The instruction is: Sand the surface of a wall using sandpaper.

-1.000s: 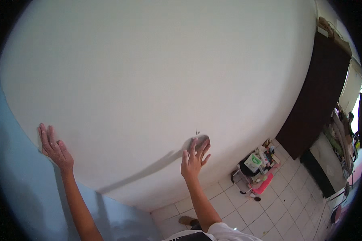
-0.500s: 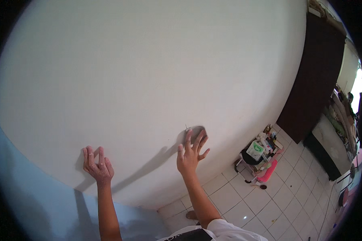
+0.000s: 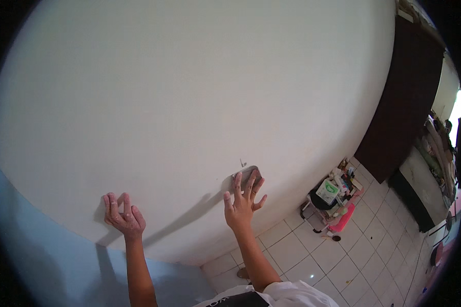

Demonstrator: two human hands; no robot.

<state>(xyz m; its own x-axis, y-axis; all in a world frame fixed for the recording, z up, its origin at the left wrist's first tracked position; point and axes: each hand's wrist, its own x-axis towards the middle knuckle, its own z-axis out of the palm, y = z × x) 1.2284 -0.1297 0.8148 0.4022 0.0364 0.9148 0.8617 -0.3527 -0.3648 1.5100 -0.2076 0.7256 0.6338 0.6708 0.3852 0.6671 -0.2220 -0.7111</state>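
Note:
A grey piece of sandpaper lies against the white wall, pinned there under the spread fingers of my right hand. Its upper edge and corners show past the fingertips; the rest is covered. Just above it, a small hook or nail sticks out of the wall. To the left, my left hand is dusted with white powder. Its fingers are apart and slightly bent, with the tips at the wall and nothing visible in them.
Pale blue paint covers the surface at lower left. On the tiled floor to the right stands a small seat with a pink part, piled with several items. A dark brown panel and a cluttered bench are farther right.
My right hand has slid the sandpaper slightly down the wall, leaving more of the hook or nail visible above it. My left hand sits slightly lower in the picture.

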